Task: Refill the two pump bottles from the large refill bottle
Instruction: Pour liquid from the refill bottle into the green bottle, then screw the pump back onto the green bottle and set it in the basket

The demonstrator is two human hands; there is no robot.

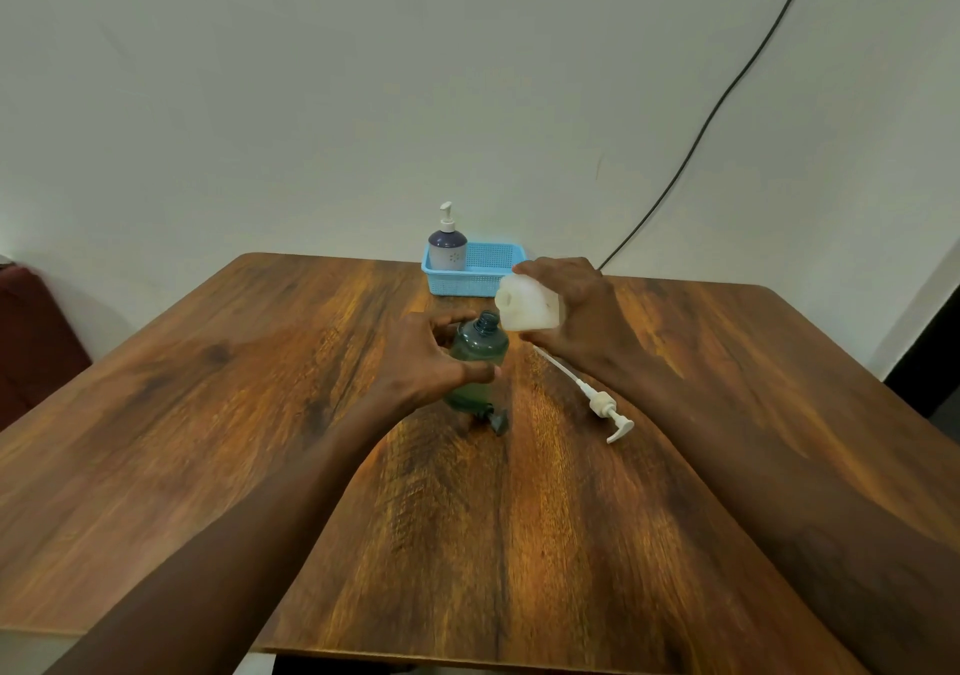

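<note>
A translucent green bottle (477,357) stands upright at the table's middle, its neck open with no cap. My left hand (428,357) is wrapped around its left side. My right hand (576,310) holds a white bottle (527,305) tipped on its side, its end pointing left, just above and right of the green bottle's neck. A white pump head (605,406) with its long tube lies on the table to the right. A small dark cap (497,420) lies by the green bottle's base. A purple and white pump bottle (447,245) stands in a blue basket (475,279).
The blue basket sits at the far edge of the wooden table (208,414), against the white wall. A black cable (727,97) runs down the wall at the right. A dark red seat (31,331) shows at the far left.
</note>
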